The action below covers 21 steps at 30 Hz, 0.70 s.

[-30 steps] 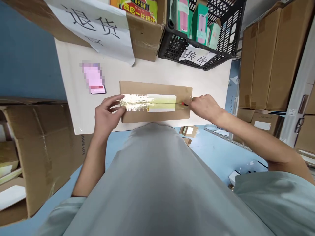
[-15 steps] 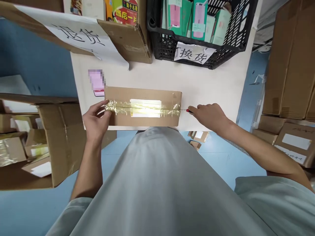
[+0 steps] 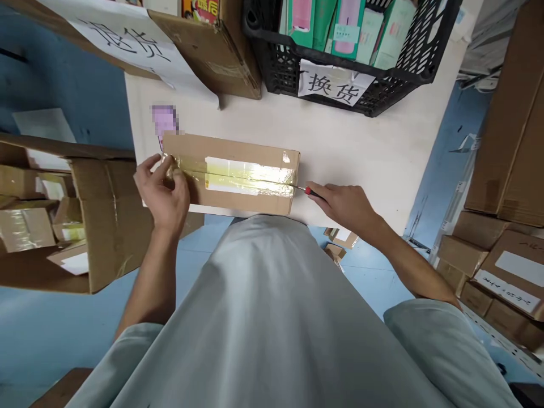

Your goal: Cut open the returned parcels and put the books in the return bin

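A long, narrow cardboard box point(image 3: 242, 148) lies on the white table, its top seam covered with shiny clear tape point(image 3: 193, 168) over a white label point(image 3: 250, 190). Gripping its left end is my left hand point(image 3: 164, 190), with curled fingers and thumb at the corner. My right hand point(image 3: 346, 207) is closed around a screwdriver point(image 3: 312, 192) with a red and black handle. The thin metal shaft points left, and its tip meets the taped seam near the box's right end. Whether the tip is under the tape is too small to tell.
At the table's point(image 3: 361, 147) back stand an open carton point(image 3: 204, 51) and a black plastic crate point(image 3: 280, 71) holding green boxes. A partly blurred purple item point(image 3: 165, 119) lies behind the box. A large carton of parcels point(image 3: 121, 221) is at left; stacked cartons point(image 3: 501, 266) are at right.
The box has shifted left and tilted slightly, its right end lower. My right hand has moved left, bringing the screwdriver tip further over the seam. My left hand still holds the left end.
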Each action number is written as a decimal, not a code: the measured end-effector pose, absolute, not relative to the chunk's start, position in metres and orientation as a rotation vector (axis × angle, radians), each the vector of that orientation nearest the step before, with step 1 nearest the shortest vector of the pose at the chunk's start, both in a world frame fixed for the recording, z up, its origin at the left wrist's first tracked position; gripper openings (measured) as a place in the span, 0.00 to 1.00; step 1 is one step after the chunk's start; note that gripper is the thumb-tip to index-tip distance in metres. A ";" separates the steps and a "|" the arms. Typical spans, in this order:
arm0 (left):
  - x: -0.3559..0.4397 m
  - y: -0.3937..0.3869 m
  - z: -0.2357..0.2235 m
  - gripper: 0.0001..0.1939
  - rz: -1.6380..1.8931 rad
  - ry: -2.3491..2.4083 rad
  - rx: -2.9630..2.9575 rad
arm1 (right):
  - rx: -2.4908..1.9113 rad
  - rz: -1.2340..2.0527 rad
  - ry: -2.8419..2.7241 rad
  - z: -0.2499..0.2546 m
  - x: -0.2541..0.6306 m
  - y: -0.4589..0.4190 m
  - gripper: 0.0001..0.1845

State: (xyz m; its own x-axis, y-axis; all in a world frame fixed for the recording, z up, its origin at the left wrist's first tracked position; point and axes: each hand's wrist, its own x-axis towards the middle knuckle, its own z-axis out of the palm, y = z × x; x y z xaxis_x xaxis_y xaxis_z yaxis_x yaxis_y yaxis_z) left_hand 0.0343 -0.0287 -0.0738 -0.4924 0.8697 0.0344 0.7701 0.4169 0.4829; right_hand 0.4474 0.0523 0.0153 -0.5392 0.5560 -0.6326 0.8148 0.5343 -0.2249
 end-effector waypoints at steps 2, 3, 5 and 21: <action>0.042 -0.029 -0.075 0.24 0.573 2.473 1.554 | 1.053 -0.674 2.307 0.012 0.438 0.058 0.35; 0.045 -0.029 -0.075 0.26 0.537 2.474 1.598 | 1.030 -0.660 2.319 0.010 0.434 0.060 0.35; 0.051 -0.029 -0.077 0.29 0.488 2.469 1.642 | 0.982 -0.648 2.337 0.007 0.430 0.064 0.34; 0.062 -0.040 -0.091 0.31 0.582 2.453 1.549 | 0.848 -0.560 2.340 0.015 0.416 0.061 0.48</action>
State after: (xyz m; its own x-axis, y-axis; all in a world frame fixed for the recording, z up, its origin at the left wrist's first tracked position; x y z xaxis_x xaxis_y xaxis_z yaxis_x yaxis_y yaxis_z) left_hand 0.0618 -0.0404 -0.0907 -0.4397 0.8965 0.0541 0.8252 0.3795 0.4183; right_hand 0.4161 0.0605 0.0145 -0.6283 0.4358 -0.6445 0.6805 0.7093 -0.1837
